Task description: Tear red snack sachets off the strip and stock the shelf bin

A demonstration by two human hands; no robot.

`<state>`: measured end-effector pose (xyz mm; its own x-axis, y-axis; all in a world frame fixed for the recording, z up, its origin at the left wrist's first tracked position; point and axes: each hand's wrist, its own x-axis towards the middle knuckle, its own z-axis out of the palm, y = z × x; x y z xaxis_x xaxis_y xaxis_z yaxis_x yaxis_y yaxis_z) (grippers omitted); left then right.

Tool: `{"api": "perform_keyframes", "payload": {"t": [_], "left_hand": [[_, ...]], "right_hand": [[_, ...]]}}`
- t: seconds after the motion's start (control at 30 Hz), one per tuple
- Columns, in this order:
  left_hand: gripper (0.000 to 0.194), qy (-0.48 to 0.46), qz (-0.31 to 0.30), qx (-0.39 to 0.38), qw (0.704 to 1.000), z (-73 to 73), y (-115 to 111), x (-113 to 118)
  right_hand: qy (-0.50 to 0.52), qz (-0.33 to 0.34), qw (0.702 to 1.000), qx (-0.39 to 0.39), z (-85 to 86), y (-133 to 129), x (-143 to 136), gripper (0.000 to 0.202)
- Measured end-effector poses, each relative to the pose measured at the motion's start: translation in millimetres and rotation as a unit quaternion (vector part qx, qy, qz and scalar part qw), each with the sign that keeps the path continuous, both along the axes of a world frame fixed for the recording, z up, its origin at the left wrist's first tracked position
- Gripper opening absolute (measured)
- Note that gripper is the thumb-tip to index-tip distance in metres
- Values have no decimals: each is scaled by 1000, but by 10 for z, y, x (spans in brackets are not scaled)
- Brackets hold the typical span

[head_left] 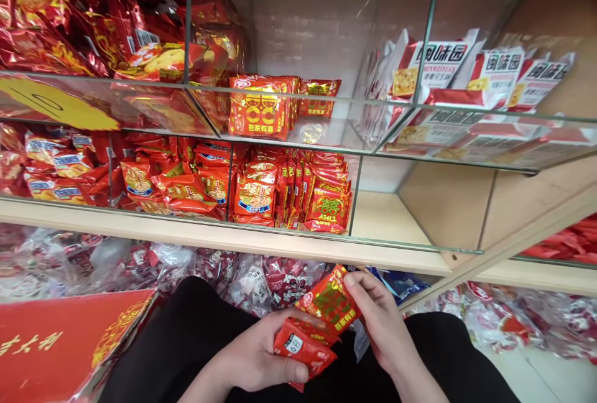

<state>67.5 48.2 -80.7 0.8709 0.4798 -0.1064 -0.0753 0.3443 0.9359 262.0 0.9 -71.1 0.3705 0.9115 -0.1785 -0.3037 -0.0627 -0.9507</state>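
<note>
Low in the view, my left hand (261, 353) is closed around a small stack of red packets (305, 350), its thumb lying across them. Just to the right and slightly higher, my right hand (380, 319) pinches the corner of a red and gold packet (331, 300) between thumb and fingers. That packet is tilted and overlaps the top of the stack. Similar red packets (261, 107) stand in a row on the glass shelf above, in the middle compartment.
Glass dividers split the shelves. Red snack packets (181, 188) fill the lower shelf, white and red packets (501, 73) the upper right. A red box (60, 341) stands at lower left. Plastic-wrapped bags (252, 282) lie beneath the wooden shelf edge (140, 226).
</note>
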Motion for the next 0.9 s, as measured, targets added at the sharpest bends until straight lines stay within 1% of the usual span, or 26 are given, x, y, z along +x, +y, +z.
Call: {"api": "perform_keyframes", "payload": {"t": [0.03, 0.07, 0.17, 0.23, 0.27, 0.33, 0.4, 0.47, 0.53, 0.7, 0.73, 0.77, 0.83, 0.9], "left_hand": [[41, 10, -8, 2, 1000, 6, 4, -13], [42, 22, -16, 7, 1000, 8, 6, -24], [44, 72, -33, 32, 996, 12, 15, -47], [47, 103, -37, 57, 992, 33, 29, -58], [48, 114, -35, 76, 990, 53, 35, -61], [48, 123, -31, 139, 982, 110, 45, -64], [47, 114, -26, 209, 971, 175, 46, -62], [46, 92, -22, 243, 965, 221, 44, -59], [48, 73, -18, 242, 967, 235, 47, -59], [52, 56, -14, 227, 972, 204, 62, -76], [52, 50, -14, 225, 973, 208, 57, -77], [50, 44, -13, 223, 974, 217, 47, -77], [42, 31, -6, 211, 977, 245, 16, -67], [32, 17, 19, 176, 984, 268, -14, -52]], "right_hand": [[-26, 8, 1000, -2, 7, -2, 17, 31], [-56, 1, 998, 3, 9, -6, 22, 31], [-147, -49, 988, 28, -8, -22, -10, 30], [-188, -67, 979, 32, -26, -34, -32, 31], [-202, -72, 976, 31, -37, -39, -34, 31], [-220, -76, 972, 25, -62, -45, -16, 31], [-220, -78, 972, 19, -89, -46, 18, 31], [-204, -74, 976, 18, -109, -43, 48, 30], [-179, -69, 981, 17, -113, -39, 62, 30], [-121, -75, 990, 16, -56, -41, 73, 30], [-114, -65, 991, 14, -41, -48, 88, 29], [-109, -40, 993, 12, -26, -59, 109, 29], [-112, 37, 993, 3, 3, -87, 151, 30], [-143, 109, 984, -5, 46, -121, 165, 30]]}}
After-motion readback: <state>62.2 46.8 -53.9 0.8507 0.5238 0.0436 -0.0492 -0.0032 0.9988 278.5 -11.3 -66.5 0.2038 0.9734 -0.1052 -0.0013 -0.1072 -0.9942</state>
